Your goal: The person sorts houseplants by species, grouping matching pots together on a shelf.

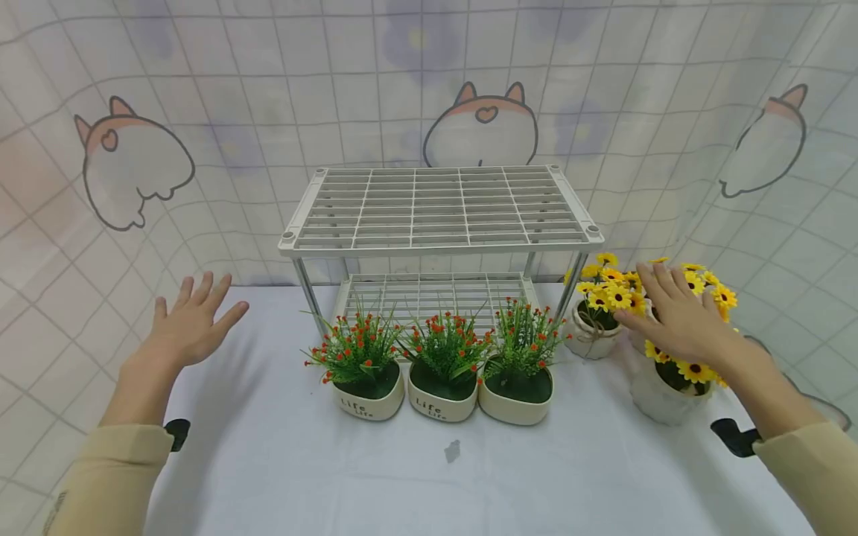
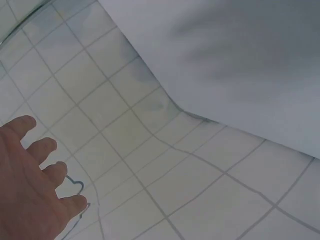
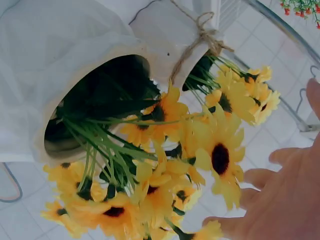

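Note:
My left hand [image 1: 190,324] hovers over the left side of the white table with fingers spread, holding nothing. Above the sunflower pots on the right is my right hand [image 1: 677,313], its fingers extended and nothing in its grip. Below it stands a white pot [image 1: 660,398] of yellow sunflowers [image 3: 220,159], partly hidden by the hand. A second sunflower pot [image 1: 590,339], tied with twine, stands behind and to its left. Three cream oval pots with red-flowered plants, left [image 1: 372,406], middle [image 1: 442,406] and right [image 1: 516,408], line up in front of the rack.
A white two-tier rack [image 1: 442,249] with metal legs stands at the table's back centre. Behind it hangs a grid-patterned curtain [image 1: 234,74] with cartoon animals. A small grey patch [image 1: 452,450] marks the white tabletop [image 1: 375,484] near the front.

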### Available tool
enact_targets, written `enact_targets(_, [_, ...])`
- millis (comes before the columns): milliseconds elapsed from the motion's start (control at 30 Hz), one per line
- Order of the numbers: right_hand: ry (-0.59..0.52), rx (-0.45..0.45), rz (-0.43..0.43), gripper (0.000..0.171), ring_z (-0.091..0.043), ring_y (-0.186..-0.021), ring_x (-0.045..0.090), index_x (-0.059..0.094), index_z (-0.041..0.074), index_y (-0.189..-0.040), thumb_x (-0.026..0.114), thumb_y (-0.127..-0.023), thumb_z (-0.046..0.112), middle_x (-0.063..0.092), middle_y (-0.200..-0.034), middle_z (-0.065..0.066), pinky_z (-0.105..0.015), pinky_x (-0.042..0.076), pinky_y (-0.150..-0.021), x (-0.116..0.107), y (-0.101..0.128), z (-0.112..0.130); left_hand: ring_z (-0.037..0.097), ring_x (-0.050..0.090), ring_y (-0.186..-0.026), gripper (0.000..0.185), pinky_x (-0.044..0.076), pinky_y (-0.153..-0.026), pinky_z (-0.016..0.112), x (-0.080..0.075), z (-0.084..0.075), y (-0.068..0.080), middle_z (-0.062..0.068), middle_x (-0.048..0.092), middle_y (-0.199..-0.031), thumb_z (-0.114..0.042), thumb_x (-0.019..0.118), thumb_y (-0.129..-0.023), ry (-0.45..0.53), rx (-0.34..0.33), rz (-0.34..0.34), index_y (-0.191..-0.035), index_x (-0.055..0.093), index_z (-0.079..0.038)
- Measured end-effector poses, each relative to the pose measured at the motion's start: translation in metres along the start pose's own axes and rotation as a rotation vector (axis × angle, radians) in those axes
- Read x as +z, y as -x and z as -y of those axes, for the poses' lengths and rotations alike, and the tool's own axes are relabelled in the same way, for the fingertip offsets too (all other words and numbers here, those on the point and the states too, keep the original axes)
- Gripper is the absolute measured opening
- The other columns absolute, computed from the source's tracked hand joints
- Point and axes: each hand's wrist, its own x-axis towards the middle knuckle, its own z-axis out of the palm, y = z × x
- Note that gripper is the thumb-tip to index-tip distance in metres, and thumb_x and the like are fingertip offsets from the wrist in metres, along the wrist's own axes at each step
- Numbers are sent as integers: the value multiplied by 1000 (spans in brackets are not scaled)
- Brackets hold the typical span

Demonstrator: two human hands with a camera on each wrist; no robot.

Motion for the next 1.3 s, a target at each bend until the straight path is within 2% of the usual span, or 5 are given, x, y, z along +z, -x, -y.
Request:
enact_targets(233, [-12, -60, -32, 94, -49, -149, -15, 1, 2, -163, 50, -104, 57, -11, -165, -29, -83, 0, -102, 0, 14, 3, 54, -14, -147, 82, -16, -106, 73, 2, -1, 4, 33, -6, -163, -61, 23, -108, 28, 7, -27, -163, 5, -2])
enact_targets(533, [-121, -266, -304, 66, -53, -137, 37, 50, -6, -142, 81, -91, 24, 40, -153, -28, -71, 36, -100, 16, 29, 26, 58, 13, -146, 74, 4, -109, 76, 8, -14, 3, 35, 14, -162, -55, 26, -110, 112, 47, -122, -162, 21, -2])
enact_targets(733, [-208, -291, -337, 60, -36, -102, 63, 58, -1, -126, 92, -78, 12, 64, -120, -18, -53, 56, -80, 39, 39, 45, 56, 30, -141, 62, 24, -107, 72, 5, -39, 5, 33, 33, -156, -43, 37, -112, 314, 132, -271, -157, 35, 1])
enact_targets(967, [-421, -222, -207, 71, -34, -111, 62, 52, 1, -136, 91, -80, 20, 60, -128, -17, -42, 57, -82, 66, 47, 53, 46, 48, -132, 54, 40, -102, 63, 3, -68, -1, 25, 50, -147, -38, 42, -112, 514, 169, -433, -152, 43, -3])
enact_targets(1300, [-744, -140, -86, 80, -45, -127, 51, 41, 1, -148, 87, -85, 19, 46, -147, -24, -53, 52, -93, 111, 41, 69, 27, 57, -116, 47, 53, -88, 23, -4, -94, -14, 9, 54, -128, -34, 53, -108, 1152, 231, -413, -147, 47, -7])
